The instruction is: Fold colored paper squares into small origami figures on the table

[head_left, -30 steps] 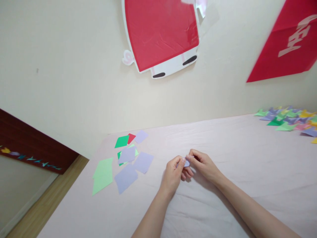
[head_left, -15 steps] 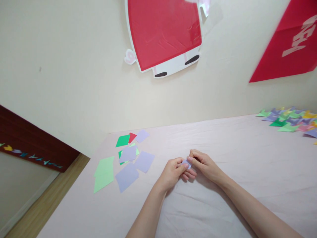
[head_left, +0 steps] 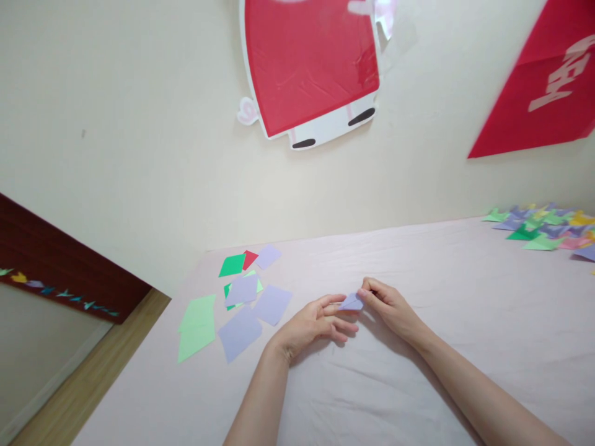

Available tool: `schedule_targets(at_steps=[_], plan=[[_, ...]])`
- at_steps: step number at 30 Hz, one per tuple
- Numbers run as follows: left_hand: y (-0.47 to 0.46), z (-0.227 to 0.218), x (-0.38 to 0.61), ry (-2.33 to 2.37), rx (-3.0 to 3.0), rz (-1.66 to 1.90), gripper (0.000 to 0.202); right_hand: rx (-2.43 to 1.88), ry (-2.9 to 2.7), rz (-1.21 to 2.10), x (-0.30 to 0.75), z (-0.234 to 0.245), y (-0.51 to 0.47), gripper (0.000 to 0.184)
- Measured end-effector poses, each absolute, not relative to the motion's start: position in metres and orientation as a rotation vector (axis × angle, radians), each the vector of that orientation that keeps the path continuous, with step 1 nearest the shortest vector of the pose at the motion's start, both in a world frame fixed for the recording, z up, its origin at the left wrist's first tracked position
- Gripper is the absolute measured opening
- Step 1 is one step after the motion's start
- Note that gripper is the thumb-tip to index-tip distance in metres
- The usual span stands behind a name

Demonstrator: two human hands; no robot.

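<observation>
At lower centre of the frame, we list: one folded lilac paper (head_left: 352, 302), pinched at its right end by the right hand (head_left: 387, 306); left hand (head_left: 315, 324), loosely spread, at its left end. Light, easily creased, we judge; best held by corners.

Pale cloth (head_left: 446, 279) bears flat paper sheets (head_left: 240, 334) and folded paper pieces (head_left: 542, 241).
</observation>
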State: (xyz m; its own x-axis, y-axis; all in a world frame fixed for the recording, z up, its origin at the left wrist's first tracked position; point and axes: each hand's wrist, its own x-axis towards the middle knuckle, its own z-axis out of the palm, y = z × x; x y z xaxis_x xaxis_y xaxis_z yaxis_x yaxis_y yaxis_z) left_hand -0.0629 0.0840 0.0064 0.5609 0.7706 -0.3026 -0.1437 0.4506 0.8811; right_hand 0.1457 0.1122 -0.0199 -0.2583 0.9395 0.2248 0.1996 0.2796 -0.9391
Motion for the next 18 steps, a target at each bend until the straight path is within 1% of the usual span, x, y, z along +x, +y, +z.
schedule_targets(at_steps=[1,2,5,6,13,14,17,18], plan=[[0.084,0.006,-0.059,0.832,0.953,0.678,0.067,-1.05,-1.666,1.066,0.146,-0.02,0.112,0.038],[0.084,0.004,-0.053,0.881,0.975,0.714,0.066,-1.041,-1.665,1.078,0.145,-0.02,0.112,0.038],[0.085,-0.003,-0.036,1.029,1.007,0.797,0.049,-1.027,-1.657,1.092,0.144,-0.02,0.112,0.038],[0.085,-0.006,-0.033,1.056,1.003,0.82,0.048,-1.029,-1.658,1.084,0.144,-0.021,0.113,0.038],[0.088,-0.01,-0.048,1.117,0.98,0.887,0.049,-1.171,-1.553,0.952,0.16,-0.026,0.123,0.037],[0.089,-0.009,-0.051,1.117,0.979,0.886,0.049,-1.166,-1.548,0.929,0.161,-0.026,0.123,0.035],[0.09,-0.007,-0.053,1.103,0.979,0.865,0.047,-1.015,-1.643,0.933,0.155,-0.023,0.119,0.018],[0.09,-0.007,-0.053,1.096,0.98,0.854,0.046,-0.945,-1.695,0.954,0.152,-0.021,0.117,0.017]])
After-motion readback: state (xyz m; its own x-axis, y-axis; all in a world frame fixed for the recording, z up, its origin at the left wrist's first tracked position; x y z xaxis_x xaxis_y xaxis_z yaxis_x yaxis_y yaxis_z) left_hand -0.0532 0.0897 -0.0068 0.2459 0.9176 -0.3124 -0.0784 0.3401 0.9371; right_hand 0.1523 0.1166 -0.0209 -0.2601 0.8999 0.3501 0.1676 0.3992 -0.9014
